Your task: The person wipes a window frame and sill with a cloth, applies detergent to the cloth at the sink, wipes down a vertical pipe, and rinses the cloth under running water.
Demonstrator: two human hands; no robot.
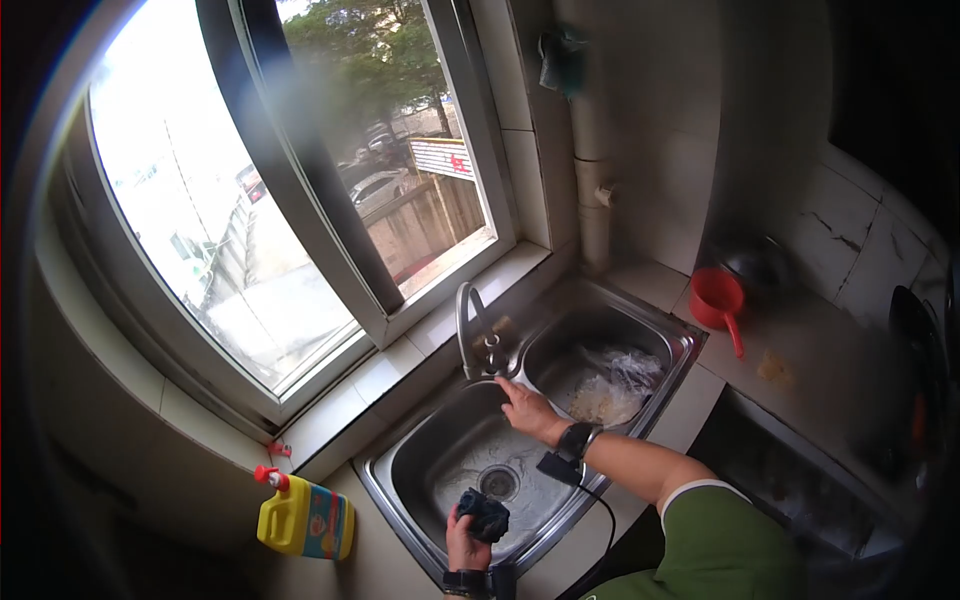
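Observation:
My left hand (467, 543) is closed round a dark, crumpled cloth (484, 515) above the near part of the left sink basin (440, 450). My right hand (527, 408) reaches over the divider between the two basins, its index finger stretched out toward the base of the curved metal faucet (465, 330). Nothing shows in the right hand. Below the hands, the drain (498, 483) is visible and the basin floor looks wet. Black bands circle both wrists, and a black cable hangs from the right one.
The right basin holds a clear plastic bag (632, 372) with pale scraps. A yellow jug (307, 517) with a red cap stands left of the sink. On the right counter are a red dipper (717, 298) and a dark pan (758, 262). A window lies behind the faucet.

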